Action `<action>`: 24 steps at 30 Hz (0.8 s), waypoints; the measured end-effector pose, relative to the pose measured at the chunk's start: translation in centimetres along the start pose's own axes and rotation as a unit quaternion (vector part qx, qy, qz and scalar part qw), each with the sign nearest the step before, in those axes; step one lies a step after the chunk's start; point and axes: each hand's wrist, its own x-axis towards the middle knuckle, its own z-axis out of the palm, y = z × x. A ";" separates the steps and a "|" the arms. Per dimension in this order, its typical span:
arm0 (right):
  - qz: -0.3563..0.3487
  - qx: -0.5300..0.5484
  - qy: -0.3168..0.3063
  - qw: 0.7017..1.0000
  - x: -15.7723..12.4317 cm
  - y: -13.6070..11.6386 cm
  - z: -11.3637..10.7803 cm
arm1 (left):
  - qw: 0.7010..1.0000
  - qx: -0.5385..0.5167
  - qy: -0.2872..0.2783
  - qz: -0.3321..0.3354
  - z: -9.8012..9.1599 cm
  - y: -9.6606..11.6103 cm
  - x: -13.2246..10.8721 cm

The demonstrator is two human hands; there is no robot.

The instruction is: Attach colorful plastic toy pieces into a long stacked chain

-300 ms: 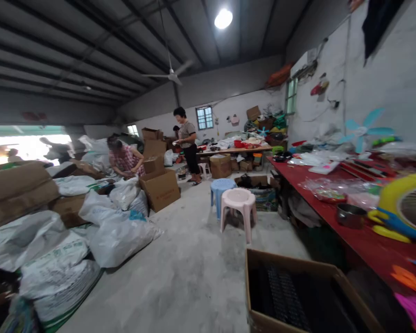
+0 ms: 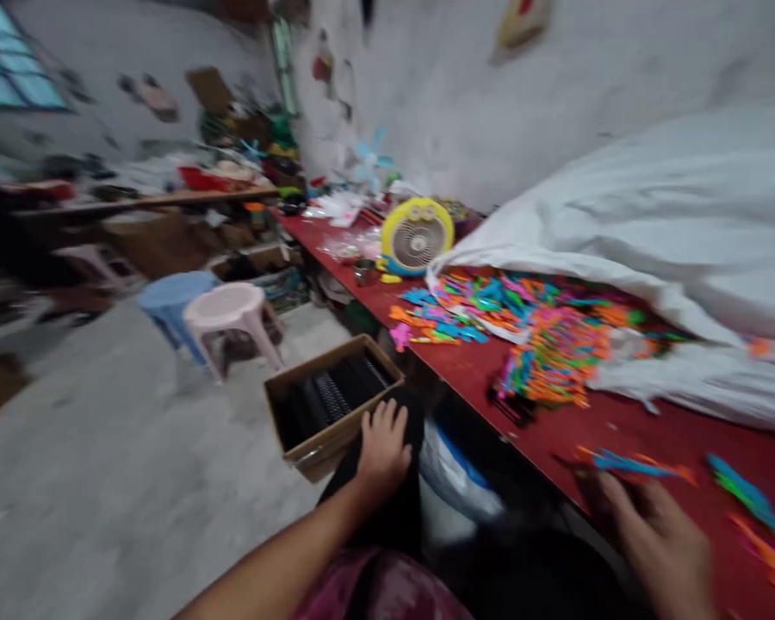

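While the right hand [image 2: 652, 542] hovers blurred at a blue-and-orange plastic piece [image 2: 633, 465] on the red worktop [image 2: 620, 430], its grip unreadable, the left hand [image 2: 382, 448] lies open on a black-trousered knee [image 2: 393, 517] beside a cardboard box [image 2: 332, 400] on the concrete floor [image 2: 135, 448]. Unlike the earlier frame, a white sack [image 2: 652, 198] and a spill of coloured plastic pieces [image 2: 542, 336] now cover the worktop.

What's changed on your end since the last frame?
The view has swung right and down onto the red table, bringing both hands into sight. The left hand rests on a black trouser leg beside the cardboard box. The right hand, blurred, is at the table edge near coloured plastic pieces; any grip is unclear. The yellow fan and pink stool stayed put.
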 end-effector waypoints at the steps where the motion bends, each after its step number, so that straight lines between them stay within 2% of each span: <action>1: 0.012 0.000 -0.011 1.000 -0.3 0.3 -0.9 | 1.000 -0.010 0.006 0.028 0.2 0.1 0.0; 4: 0.011 0.048 -0.025 0.998 -0.2 -0.2 -0.9 | 0.992 -0.052 0.020 0.109 0.3 1.1 -0.3; 7: 0.030 0.066 0.009 0.997 0.2 -1.6 0.3 | 0.979 -0.095 0.029 0.180 0.3 3.2 -0.2; 10: 0.071 0.090 0.027 0.993 0.5 -2.6 1.3 | 0.964 -0.117 0.040 0.235 0.5 5.9 1.0; 13: 0.061 0.132 0.020 0.989 0.9 -2.9 2.5 | 0.949 -0.128 0.052 0.284 0.6 8.2 2.5; 16: 0.066 0.155 0.010 0.986 1.5 -2.8 3.8 | 0.931 -0.137 0.059 0.335 0.8 9.6 3.9; 19: 0.048 0.156 0.020 0.986 1.8 -2.8 4.9 | 0.925 -0.131 0.059 0.353 1.4 10.3 4.9; 24: 0.018 0.167 0.049 0.985 1.9 -3.8 6.1 | 0.931 -0.110 0.046 0.346 2.7 10.4 5.6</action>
